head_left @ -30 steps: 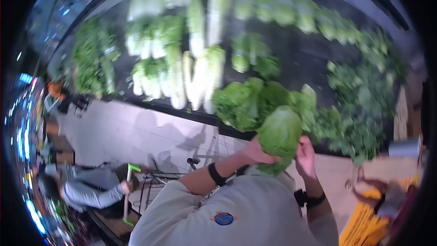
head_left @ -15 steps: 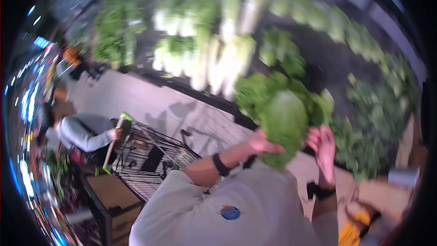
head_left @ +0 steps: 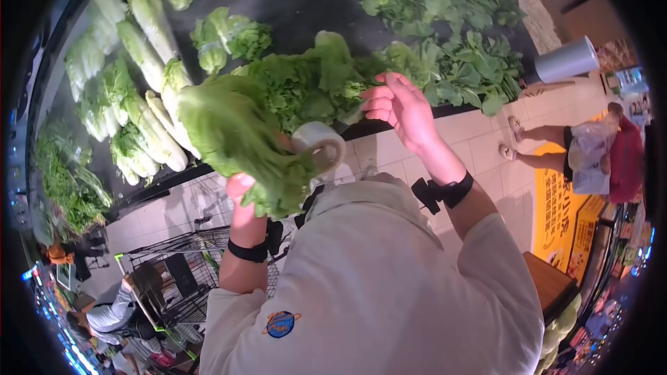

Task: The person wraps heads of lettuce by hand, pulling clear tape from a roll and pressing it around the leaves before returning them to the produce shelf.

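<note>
My left hand [head_left: 240,186] grips a large leafy green lettuce [head_left: 229,121], whose leaves hide most of the fingers. Against the lettuce's right side is a pale roll [head_left: 323,144] with a hollow brown core; what supports it is hidden. My right hand [head_left: 401,107] is raised beside the display edge, its fingers bent and apart, with nothing visible in them. Behind both hands lie more lettuces [head_left: 292,83] on the dark display.
Long pale cabbages [head_left: 146,52] lie at left, leafy greens [head_left: 462,59] at right. A grey cylinder [head_left: 566,60] sits at the display's right end. A shopping cart [head_left: 174,278] and a person [head_left: 114,316] are at lower left; another person [head_left: 625,156] stands at right.
The view has turned towards the right of the display. The lettuce in my left hand has tipped over to the left, and my hands are farther apart. The pale roll now shows.
</note>
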The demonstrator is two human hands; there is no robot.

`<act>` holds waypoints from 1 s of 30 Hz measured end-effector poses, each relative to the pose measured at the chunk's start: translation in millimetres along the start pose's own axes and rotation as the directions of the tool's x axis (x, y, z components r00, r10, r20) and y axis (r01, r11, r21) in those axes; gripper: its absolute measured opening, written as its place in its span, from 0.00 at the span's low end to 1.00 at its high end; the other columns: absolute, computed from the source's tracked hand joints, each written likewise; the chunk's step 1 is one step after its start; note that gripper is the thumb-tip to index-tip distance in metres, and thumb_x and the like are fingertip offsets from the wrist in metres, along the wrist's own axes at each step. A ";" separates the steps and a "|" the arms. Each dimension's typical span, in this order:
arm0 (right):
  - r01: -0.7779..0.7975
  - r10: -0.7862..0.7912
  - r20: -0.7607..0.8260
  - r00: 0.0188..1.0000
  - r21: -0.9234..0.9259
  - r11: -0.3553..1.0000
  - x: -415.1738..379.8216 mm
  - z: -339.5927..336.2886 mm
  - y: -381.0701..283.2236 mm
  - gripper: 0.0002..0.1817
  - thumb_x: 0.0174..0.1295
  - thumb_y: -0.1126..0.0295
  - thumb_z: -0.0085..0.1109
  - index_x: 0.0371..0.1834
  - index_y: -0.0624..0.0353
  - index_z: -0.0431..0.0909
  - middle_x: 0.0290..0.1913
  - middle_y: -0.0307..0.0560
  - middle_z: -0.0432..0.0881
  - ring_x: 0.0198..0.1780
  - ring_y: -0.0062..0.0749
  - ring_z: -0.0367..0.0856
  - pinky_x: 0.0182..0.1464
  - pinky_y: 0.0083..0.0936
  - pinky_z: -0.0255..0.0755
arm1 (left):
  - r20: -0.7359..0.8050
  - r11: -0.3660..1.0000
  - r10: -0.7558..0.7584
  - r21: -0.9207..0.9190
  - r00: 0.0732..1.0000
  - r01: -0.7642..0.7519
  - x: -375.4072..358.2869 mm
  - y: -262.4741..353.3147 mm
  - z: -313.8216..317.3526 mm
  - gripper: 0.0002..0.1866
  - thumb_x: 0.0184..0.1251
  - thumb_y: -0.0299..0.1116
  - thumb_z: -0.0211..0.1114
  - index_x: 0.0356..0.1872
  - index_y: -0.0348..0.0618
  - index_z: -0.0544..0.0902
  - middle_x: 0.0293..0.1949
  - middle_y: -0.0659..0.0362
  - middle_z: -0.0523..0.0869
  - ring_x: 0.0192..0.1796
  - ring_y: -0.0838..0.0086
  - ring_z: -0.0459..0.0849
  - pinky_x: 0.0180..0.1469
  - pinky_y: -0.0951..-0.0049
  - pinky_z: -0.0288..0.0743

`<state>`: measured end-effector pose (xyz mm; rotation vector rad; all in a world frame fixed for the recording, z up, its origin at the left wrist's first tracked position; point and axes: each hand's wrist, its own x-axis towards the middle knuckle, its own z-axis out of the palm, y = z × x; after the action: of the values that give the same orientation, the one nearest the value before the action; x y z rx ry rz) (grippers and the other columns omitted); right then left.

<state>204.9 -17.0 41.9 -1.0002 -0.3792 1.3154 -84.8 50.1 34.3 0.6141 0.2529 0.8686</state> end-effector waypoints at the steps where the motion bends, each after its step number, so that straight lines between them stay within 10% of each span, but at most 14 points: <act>1: -0.015 0.012 0.027 1.000 0.112 0.994 -3.2 -4.3 -1.2 0.13 0.70 0.70 0.53 0.54 0.61 0.68 0.41 0.54 0.84 0.39 0.35 0.86 0.43 0.30 0.82 | 0.008 1.000 -0.016 -0.001 1.000 0.016 8.0 0.4 -0.2 0.48 0.45 0.44 0.71 0.69 0.36 0.62 0.60 0.47 0.74 0.55 0.61 0.74 0.63 0.57 0.70; 3: -0.066 0.064 0.023 0.998 0.105 0.992 -7.9 -15.1 8.3 0.15 0.68 0.73 0.52 0.56 0.62 0.66 0.44 0.56 0.83 0.42 0.37 0.86 0.45 0.31 0.82 | 0.455 0.996 0.066 -0.086 0.888 -0.030 28.1 2.5 -3.4 0.48 0.47 0.45 0.70 0.70 0.36 0.61 0.62 0.47 0.73 0.51 0.64 0.73 0.60 0.58 0.70; 8: -0.306 0.325 0.206 0.923 -0.118 0.945 -14.8 -33.2 49.3 0.19 0.66 0.73 0.54 0.59 0.65 0.68 0.52 0.54 0.81 0.47 0.39 0.85 0.51 0.35 0.81 | 0.281 0.978 0.139 -0.192 0.950 -0.086 27.7 4.2 29.9 0.54 0.45 0.51 0.80 0.70 0.35 0.61 0.57 0.51 0.76 0.45 0.70 0.73 0.58 0.68 0.70; 10: -0.315 0.386 0.317 0.866 -0.254 0.915 -22.1 -24.7 54.4 0.18 0.67 0.70 0.55 0.58 0.66 0.70 0.52 0.52 0.81 0.47 0.38 0.85 0.51 0.35 0.81 | -0.158 0.993 0.092 -0.058 0.983 -0.103 13.7 6.2 39.5 0.53 0.45 0.50 0.82 0.68 0.35 0.63 0.44 0.59 0.78 0.40 0.73 0.72 0.54 0.70 0.69; 11: -0.334 0.409 0.391 0.824 -0.248 0.909 -27.9 -15.7 52.1 0.20 0.68 0.65 0.56 0.59 0.65 0.71 0.52 0.51 0.81 0.48 0.36 0.84 0.51 0.34 0.80 | -0.158 0.994 0.080 -0.054 0.984 -0.090 19.5 5.7 38.1 0.53 0.45 0.50 0.82 0.68 0.35 0.63 0.44 0.59 0.78 0.40 0.73 0.72 0.54 0.70 0.69; 13: -0.357 0.424 0.459 0.781 -0.230 0.906 -34.1 -3.6 48.9 0.23 0.69 0.60 0.58 0.60 0.65 0.71 0.52 0.50 0.81 0.49 0.34 0.83 0.50 0.32 0.79 | 0.311 0.974 -0.052 -0.196 0.949 0.118 35.4 4.7 34.5 0.50 0.44 0.50 0.83 0.65 0.36 0.64 0.35 0.64 0.74 0.37 0.74 0.70 0.48 0.72 0.67; 16: -0.185 0.122 0.627 0.769 0.035 0.982 -29.8 5.6 59.6 0.27 0.69 0.57 0.60 0.62 0.65 0.71 0.51 0.44 0.80 0.48 0.25 0.78 0.50 0.23 0.72 | 0.328 0.978 -0.062 -0.169 0.943 0.123 36.5 -0.1 33.2 0.48 0.45 0.49 0.83 0.62 0.37 0.65 0.36 0.63 0.74 0.37 0.74 0.70 0.46 0.71 0.67; 21: -0.214 0.164 0.597 0.785 0.013 0.977 -25.1 13.8 56.9 0.28 0.64 0.64 0.67 0.63 0.67 0.71 0.52 0.41 0.80 0.52 0.22 0.76 0.54 0.21 0.70 | 0.402 0.967 -0.102 -0.174 0.910 0.186 41.7 2.0 28.6 0.48 0.46 0.48 0.82 0.63 0.35 0.65 0.41 0.59 0.76 0.37 0.74 0.71 0.44 0.73 0.68; 23: -0.251 0.198 0.586 0.786 0.011 0.968 -29.8 20.7 46.8 0.30 0.61 0.65 0.69 0.63 0.67 0.71 0.52 0.40 0.80 0.54 0.21 0.76 0.55 0.21 0.70 | 0.251 0.989 0.091 -0.139 0.964 -0.057 39.0 -4.1 31.2 0.48 0.50 0.50 0.79 0.65 0.32 0.65 0.49 0.54 0.77 0.39 0.72 0.72 0.43 0.75 0.68; 26: -0.083 0.086 0.588 0.804 -0.032 0.996 -32.1 22.5 36.7 0.28 0.54 0.64 0.76 0.56 0.61 0.77 0.50 0.41 0.81 0.57 0.25 0.75 0.58 0.26 0.70 | 0.134 0.995 0.066 -0.085 0.989 -0.055 25.4 -2.4 33.0 0.47 0.49 0.49 0.75 0.67 0.35 0.64 0.58 0.49 0.75 0.44 0.66 0.74 0.49 0.67 0.70; 27: 0.298 -0.166 0.529 0.832 -0.174 0.939 -29.5 22.2 34.8 0.26 0.47 0.62 0.80 0.48 0.58 0.79 0.47 0.42 0.81 0.55 0.29 0.76 0.56 0.29 0.69 | 0.004 1.000 -0.009 -0.018 1.000 0.009 21.9 4.3 31.5 0.49 0.45 0.49 0.75 0.68 0.37 0.64 0.60 0.47 0.74 0.47 0.61 0.75 0.54 0.61 0.72; 28: 0.614 -0.416 0.509 0.754 -0.322 0.721 -28.1 21.2 31.5 0.24 0.41 0.60 0.83 0.40 0.55 0.82 0.45 0.42 0.82 0.53 0.33 0.77 0.55 0.31 0.69 | 0.187 0.991 -0.052 -0.115 0.981 0.075 27.3 5.7 17.5 0.46 0.48 0.46 0.69 0.69 0.38 0.63 0.60 0.45 0.73 0.53 0.52 0.76 0.60 0.53 0.71; 29: 0.616 -0.410 0.518 0.751 -0.325 0.718 -29.3 18.0 25.9 0.24 0.41 0.60 0.83 0.40 0.55 0.82 0.45 0.42 0.82 0.53 0.33 0.77 0.55 0.31 0.69 | 0.187 0.991 -0.040 -0.121 0.982 0.064 21.9 6.8 12.7 0.46 0.48 0.46 0.69 0.69 0.38 0.63 0.60 0.45 0.73 0.53 0.52 0.76 0.60 0.53 0.71; 30: 0.747 -0.540 0.518 0.663 -0.496 0.443 -32.7 19.8 10.7 0.23 0.38 0.61 0.84 0.34 0.56 0.80 0.42 0.42 0.80 0.50 0.35 0.75 0.53 0.32 0.67 | 0.047 0.996 -0.081 -0.017 0.996 0.082 19.7 10.3 29.1 0.46 0.49 0.47 0.68 0.69 0.37 0.62 0.60 0.44 0.73 0.55 0.48 0.77 0.62 0.50 0.71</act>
<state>174.9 -40.1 54.1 -1.0739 -1.4305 0.5467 -66.0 58.8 64.4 0.6012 0.2263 0.7762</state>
